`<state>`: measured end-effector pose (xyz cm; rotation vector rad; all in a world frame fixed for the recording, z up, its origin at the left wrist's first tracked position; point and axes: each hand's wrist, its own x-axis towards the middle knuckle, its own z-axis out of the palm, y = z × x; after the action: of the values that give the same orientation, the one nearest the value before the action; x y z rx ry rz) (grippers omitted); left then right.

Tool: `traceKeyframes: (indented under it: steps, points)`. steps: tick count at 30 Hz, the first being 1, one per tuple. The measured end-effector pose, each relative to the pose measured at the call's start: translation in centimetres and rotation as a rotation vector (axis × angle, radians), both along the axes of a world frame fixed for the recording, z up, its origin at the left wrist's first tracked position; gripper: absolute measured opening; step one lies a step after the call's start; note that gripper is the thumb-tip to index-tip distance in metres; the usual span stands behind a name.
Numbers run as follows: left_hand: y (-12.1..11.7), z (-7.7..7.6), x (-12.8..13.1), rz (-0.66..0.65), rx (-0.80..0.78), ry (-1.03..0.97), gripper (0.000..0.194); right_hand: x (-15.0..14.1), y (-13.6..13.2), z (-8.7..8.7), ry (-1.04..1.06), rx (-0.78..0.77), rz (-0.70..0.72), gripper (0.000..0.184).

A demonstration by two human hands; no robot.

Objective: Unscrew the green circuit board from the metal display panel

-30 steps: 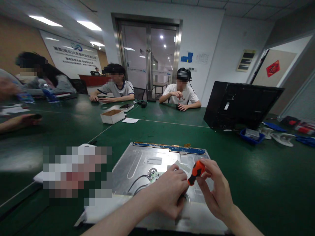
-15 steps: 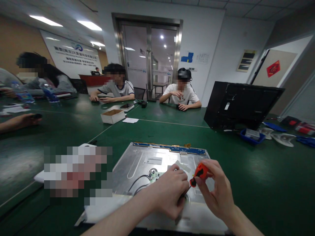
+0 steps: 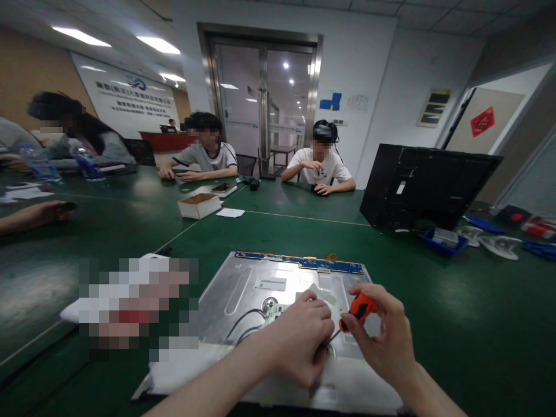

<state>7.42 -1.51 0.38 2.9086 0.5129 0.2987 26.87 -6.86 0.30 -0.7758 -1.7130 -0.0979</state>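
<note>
While right hand (image 3: 382,341) grips orange screwdriver (image 3: 358,308), left hand (image 3: 304,336) beside it, pressing metal panel (image 3: 247,289).

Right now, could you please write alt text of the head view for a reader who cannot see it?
The right hand holds an orange screwdriver tilted down toward the left hand, which rests on a silver metal panel lying flat on a green table. Behind it stands a black monitor, and other people sit farther along the table.
</note>
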Motion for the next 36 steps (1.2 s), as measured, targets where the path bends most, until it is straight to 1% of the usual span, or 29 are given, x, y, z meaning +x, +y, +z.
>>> traceKeyframes:
  steps: [5,8,10,14,19,25,31,33,36]
  points:
    - [-0.07,0.20,0.01,0.004,-0.001,-0.002,0.018,0.09,-0.12,0.43,-0.063,0.004,-0.024,0.039]
    - [-0.14,0.47,0.04,0.007,0.013,0.018,0.017,0.06,-0.27,0.38,-0.086,-0.027,0.000,0.042]
    - [-0.16,0.57,0.05,0.007,0.013,0.027,0.017,0.03,-0.27,0.21,-0.068,-0.038,0.021,0.044]
    - [-0.13,0.43,0.04,0.009,-0.003,0.021,0.016,-0.05,-0.05,-0.23,0.036,-0.001,0.044,0.042]
    - [-0.13,0.03,0.02,0.009,-0.012,0.006,0.013,-0.31,-0.02,-0.50,0.106,-0.007,0.022,0.044]
    - [-0.17,0.26,0.02,0.011,-0.001,0.008,0.013,-0.30,-0.10,-0.21,0.043,-0.013,0.028,0.043]
    - [-0.14,0.67,0.10,0.010,0.026,0.022,0.014,-0.14,-0.31,0.20,-0.033,-0.031,-0.031,0.039]
    - [-0.16,0.68,0.09,0.014,0.022,0.027,0.013,-0.13,-0.37,0.08,-0.025,-0.043,-0.036,0.039]
    - [-0.15,0.48,0.04,0.010,0.001,0.017,0.013,-0.17,-0.27,-0.27,0.027,-0.042,-0.006,0.043]
